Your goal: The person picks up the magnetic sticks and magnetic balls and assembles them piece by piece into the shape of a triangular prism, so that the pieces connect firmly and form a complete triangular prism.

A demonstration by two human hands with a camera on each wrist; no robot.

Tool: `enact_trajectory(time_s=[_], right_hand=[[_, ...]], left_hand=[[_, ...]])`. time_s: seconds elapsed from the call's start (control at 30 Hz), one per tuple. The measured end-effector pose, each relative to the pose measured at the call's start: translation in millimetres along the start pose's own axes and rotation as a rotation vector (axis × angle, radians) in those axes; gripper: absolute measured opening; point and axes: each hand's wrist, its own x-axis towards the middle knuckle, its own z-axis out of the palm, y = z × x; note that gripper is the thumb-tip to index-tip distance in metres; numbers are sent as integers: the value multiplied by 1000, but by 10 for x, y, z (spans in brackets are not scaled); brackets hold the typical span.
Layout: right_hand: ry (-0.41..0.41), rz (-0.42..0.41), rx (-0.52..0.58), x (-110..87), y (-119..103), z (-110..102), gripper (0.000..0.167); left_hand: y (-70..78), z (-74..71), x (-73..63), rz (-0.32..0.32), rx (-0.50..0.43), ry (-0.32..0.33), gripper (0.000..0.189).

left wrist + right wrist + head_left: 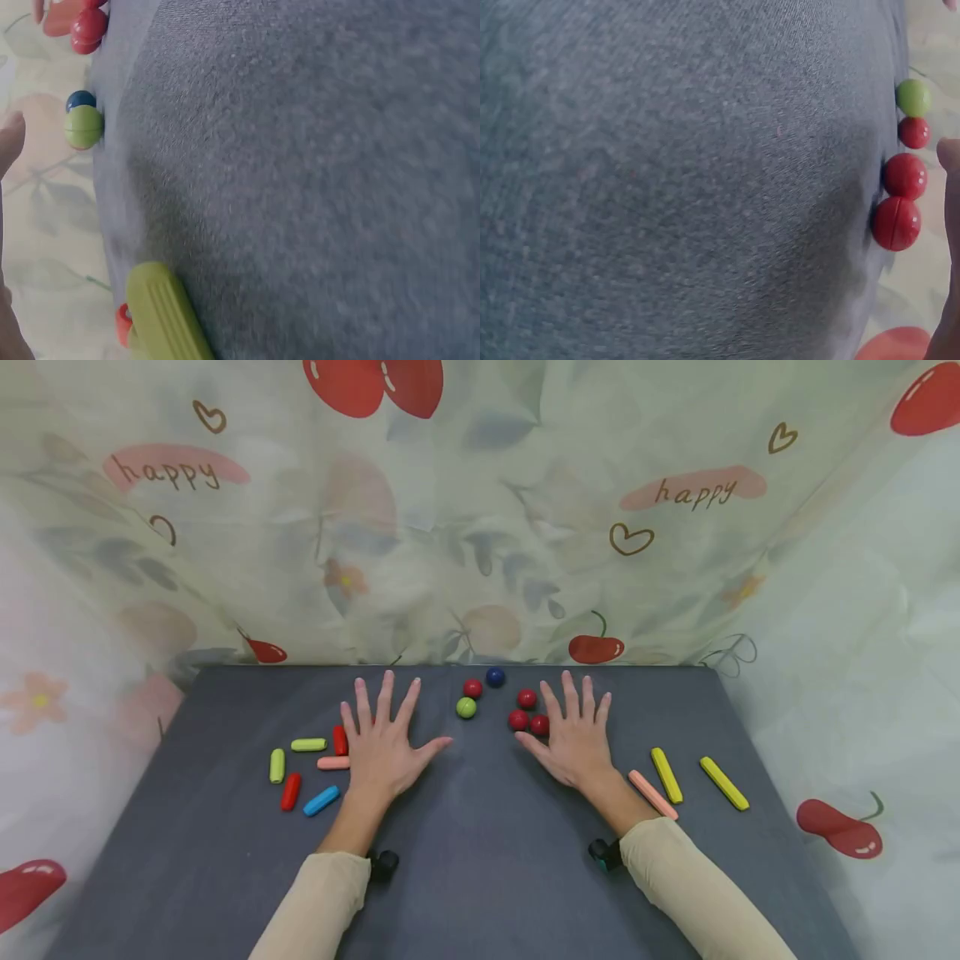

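Fingers spread, my left hand [382, 756] is held over the left part of the dark grey table, holding nothing. Beside it are a red stick [341, 740] and a salmon stick [333, 762], partly covered by the hand. My right hand [577, 743], also with fingers spread and holding nothing, is near several red balls [518, 720]. A lime ball [466, 707], another red ball [472, 688] and a dark blue ball [495, 677] sit between the hands. In the left wrist view a lime ridged stick [169, 315] appears close up.
Further left lie lime sticks [308, 745], another red stick [291, 792] and a blue stick [322, 801]. On the right are a long salmon stick [652, 795] and two yellow sticks [724, 783]. Patterned cloth [420, 568] hangs behind the table [480, 860] and at both sides.
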Motion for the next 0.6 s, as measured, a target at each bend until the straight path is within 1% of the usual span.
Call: enact_trajectory(time_s=[0.17, 0.3, 0.37, 0.47, 0.53, 0.6], right_hand=[[-9, 8, 39, -26, 67, 42, 97], [-16, 1, 102, -59, 118, 90, 95], [-15, -9, 138, -70, 138, 111, 95], [-2, -25, 189, -74, 150, 132, 93], [7, -37, 229, -69, 147, 143, 89], [12, -41, 275, -63, 138, 157, 82]], left_hand=[[-78, -52, -66, -1, -31, 0, 103], [-171, -85, -157, -14, -37, -12, 105], [-224, -105, -210, -15, -54, -10, 106], [-304, -140, -288, -7, -107, 5, 106], [-367, -157, -351, -6, -153, 6, 107], [-437, -167, -424, -5, -195, -6, 108]])
